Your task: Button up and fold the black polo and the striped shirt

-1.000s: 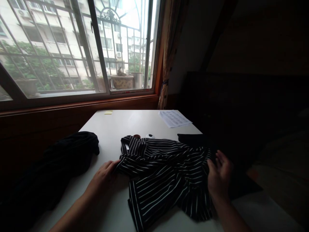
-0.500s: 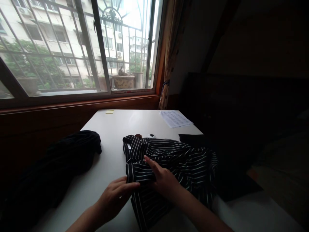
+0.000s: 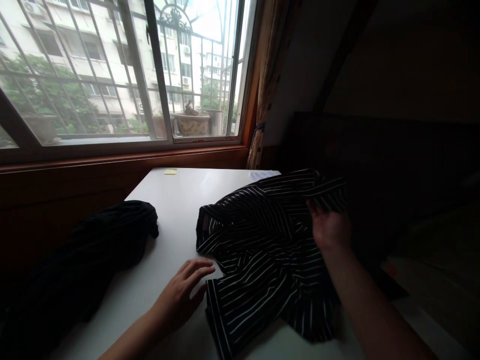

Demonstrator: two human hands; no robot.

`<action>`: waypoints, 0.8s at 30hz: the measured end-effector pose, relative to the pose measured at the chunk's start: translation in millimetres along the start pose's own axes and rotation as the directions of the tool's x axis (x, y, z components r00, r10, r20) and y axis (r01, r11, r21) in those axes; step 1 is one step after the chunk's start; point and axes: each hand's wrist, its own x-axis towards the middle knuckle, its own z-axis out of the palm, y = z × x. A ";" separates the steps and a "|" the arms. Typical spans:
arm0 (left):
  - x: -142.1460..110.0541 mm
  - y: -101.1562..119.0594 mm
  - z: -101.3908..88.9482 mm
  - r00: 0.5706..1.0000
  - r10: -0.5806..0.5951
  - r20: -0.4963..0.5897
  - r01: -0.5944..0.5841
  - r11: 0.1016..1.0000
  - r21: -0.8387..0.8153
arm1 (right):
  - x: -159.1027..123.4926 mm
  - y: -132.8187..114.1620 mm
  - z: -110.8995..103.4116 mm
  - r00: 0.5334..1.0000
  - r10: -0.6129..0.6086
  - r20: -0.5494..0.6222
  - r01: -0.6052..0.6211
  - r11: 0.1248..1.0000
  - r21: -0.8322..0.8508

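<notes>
A black shirt with white stripes (image 3: 258, 240) lies rumpled on the white table (image 3: 176, 195), its collar end at the left and a sleeve opening at the lower left. My right hand (image 3: 330, 231) grips the far right part of the shirt and holds that cloth raised. Some of its fingers are hidden behind the fabric. My left hand (image 3: 185, 286) hovers over the table beside the sleeve opening. Its fingers are apart and slightly bent, with nothing in them.
A heap of dark cloth (image 3: 116, 230) lies along the table's left side. At the far edge are a yellow note (image 3: 170, 171) and printed papers (image 3: 262, 174), mostly covered by the shirt. Behind stand a barred window (image 3: 198, 75) and a curtain (image 3: 258, 135).
My right hand has moved right and away from me, carrying the shirt's far side up and spreading it over the papers. My left hand has let go of the sleeve edge.
</notes>
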 end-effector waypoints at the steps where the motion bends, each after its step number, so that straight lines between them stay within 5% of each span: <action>1: 0.5 -0.3 1.4 0.999 -0.003 0.036 0.002 1.000 0.014 | 4.5 4.1 -7.2 0.999 0.039 0.002 -0.039 0.999 -0.028; 6: 0.5 11.8 6.6 0.972 0.066 0.228 -0.077 0.996 0.040 | -9.5 41.7 -36.8 0.961 0.271 0.055 -0.254 0.944 -0.213; 10: 0.2 24.8 13.3 0.936 0.168 0.308 -0.188 0.981 0.036 | -22.8 61.3 -43.7 0.952 0.273 0.136 -0.223 0.928 -0.300; 16: 1.3 30.7 15.2 0.930 0.171 0.326 -0.209 0.974 0.085 | -16.6 61.9 -41.0 0.960 0.253 0.121 -0.211 0.936 -0.282; 20: 3.7 11.9 -23.5 0.962 0.073 0.263 -0.095 0.993 0.072 | -1.1 51.0 -44.1 0.976 0.220 -0.002 -0.215 0.950 -0.225; 24: -17.0 -30.2 -92.1 0.997 -0.071 -0.043 0.073 0.996 0.055 | 17.4 32.9 -51.6 0.966 0.188 -0.179 -0.218 0.962 -0.163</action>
